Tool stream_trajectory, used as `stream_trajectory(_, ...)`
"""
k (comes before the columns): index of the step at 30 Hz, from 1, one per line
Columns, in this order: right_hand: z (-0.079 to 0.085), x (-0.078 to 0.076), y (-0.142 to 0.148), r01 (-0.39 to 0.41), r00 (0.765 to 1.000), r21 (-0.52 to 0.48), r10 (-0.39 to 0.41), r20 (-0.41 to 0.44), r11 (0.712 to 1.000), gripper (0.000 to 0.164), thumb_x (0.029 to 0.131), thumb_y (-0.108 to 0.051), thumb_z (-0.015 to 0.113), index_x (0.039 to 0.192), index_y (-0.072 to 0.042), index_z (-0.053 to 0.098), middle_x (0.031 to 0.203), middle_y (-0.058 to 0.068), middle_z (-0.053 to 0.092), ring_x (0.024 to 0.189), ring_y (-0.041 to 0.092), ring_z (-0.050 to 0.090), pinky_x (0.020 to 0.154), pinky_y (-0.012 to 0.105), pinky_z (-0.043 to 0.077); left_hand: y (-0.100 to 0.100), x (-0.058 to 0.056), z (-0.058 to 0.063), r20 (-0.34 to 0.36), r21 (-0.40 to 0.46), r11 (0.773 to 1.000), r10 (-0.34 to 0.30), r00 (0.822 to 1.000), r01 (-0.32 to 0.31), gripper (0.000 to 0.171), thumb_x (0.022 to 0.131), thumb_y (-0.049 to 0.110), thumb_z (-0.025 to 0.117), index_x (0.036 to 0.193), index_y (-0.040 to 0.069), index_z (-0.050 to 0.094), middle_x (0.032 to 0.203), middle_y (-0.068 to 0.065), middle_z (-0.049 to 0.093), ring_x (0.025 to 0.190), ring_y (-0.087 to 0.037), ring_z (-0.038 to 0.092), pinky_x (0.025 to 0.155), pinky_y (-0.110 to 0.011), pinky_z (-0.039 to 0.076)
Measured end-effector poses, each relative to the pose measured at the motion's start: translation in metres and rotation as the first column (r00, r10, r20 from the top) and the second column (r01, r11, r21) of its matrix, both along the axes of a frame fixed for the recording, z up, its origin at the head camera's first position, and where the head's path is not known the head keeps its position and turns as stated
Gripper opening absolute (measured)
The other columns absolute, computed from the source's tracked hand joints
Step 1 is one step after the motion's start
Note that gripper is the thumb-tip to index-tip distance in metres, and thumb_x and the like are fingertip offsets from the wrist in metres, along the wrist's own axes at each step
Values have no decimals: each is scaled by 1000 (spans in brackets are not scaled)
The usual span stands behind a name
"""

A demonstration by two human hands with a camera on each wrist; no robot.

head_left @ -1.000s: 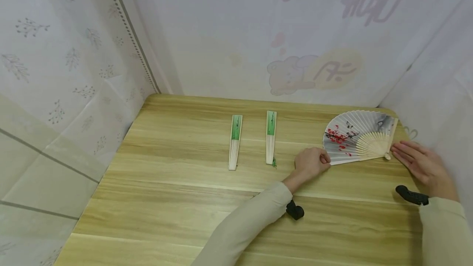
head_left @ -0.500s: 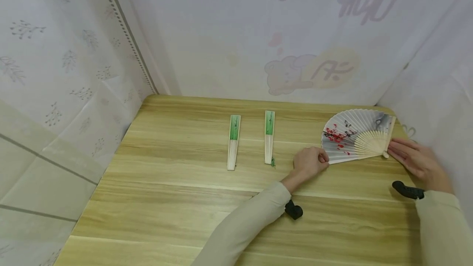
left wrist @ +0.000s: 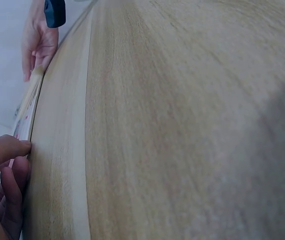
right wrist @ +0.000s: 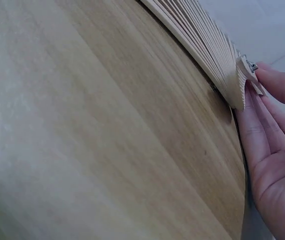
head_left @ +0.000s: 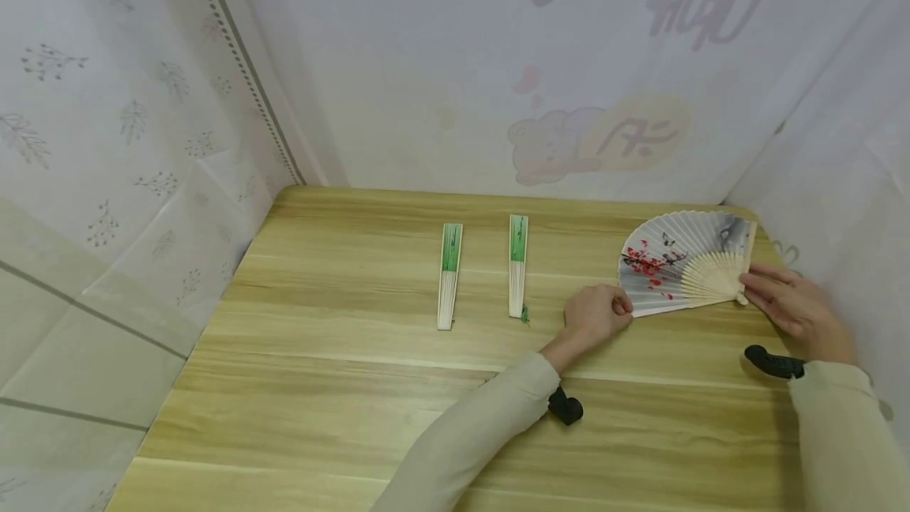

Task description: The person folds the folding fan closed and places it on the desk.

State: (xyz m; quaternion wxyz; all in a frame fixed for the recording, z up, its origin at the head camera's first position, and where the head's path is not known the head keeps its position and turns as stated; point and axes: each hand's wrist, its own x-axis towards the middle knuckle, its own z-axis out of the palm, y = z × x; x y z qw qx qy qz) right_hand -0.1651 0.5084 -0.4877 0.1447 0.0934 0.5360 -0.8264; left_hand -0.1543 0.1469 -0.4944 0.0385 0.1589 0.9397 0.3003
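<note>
A folding fan (head_left: 657,247), pale with red blossoms and a butterfly, lies spread at the table's back right. My left hand (head_left: 592,313) pinches its lower left corner between thumb and fingers; in the left wrist view that thumb (left wrist: 18,146) presses on the fan's edge. At the pivot end, my right hand (head_left: 799,310) grips the outer stick. The right wrist view has fingers under the fan's bare ribs (right wrist: 207,40) and another finger over the end, beside a small metal pivot. Two folded green fans, one left (head_left: 449,276) and one right (head_left: 517,267), lie left of my hands.
The wooden table (head_left: 320,409) has its right edge close by my right hand. Patterned cloth (head_left: 398,77) hangs behind the table and on both sides. A dark camera mount (head_left: 565,405) sits at my left wrist, another (head_left: 775,362) at my right.
My right hand has moved a little left and taken hold of the spread fan's outer stick near the pivot. My left hand keeps its pinch. Both green fans lie as before.
</note>
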Motion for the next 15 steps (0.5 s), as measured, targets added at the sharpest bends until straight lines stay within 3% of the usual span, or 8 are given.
stream_trajectory(4, -1, -2, -3, 21, 1000, 9, -21, 1, 1000, 37, 104, 8, 48, 113, -17, 74, 110, -1, 72, 102, 10, 68, 89, 24, 54, 0, 0, 0, 1, 0, 1000, 0, 1000, 0, 12, 89, 37, 81, 81, 36, 72, 66, 29, 51, 57, 11, 43, 47, -14, 37)
stream_trajectory(15, -1, -4, -3, 37, 999, -122, -32, 42, 992, 42, 104, 12, 40, 109, -7, 77, 107, 8, 73, 101, 18, 70, 90, 28, 55, 0, 1, 1, -12, -14, 1000, 0, 1000, 0, 12, 89, 36, 81, 81, 36, 72, 65, 28, 50, 56, 11, 42, 46, -14, 37)
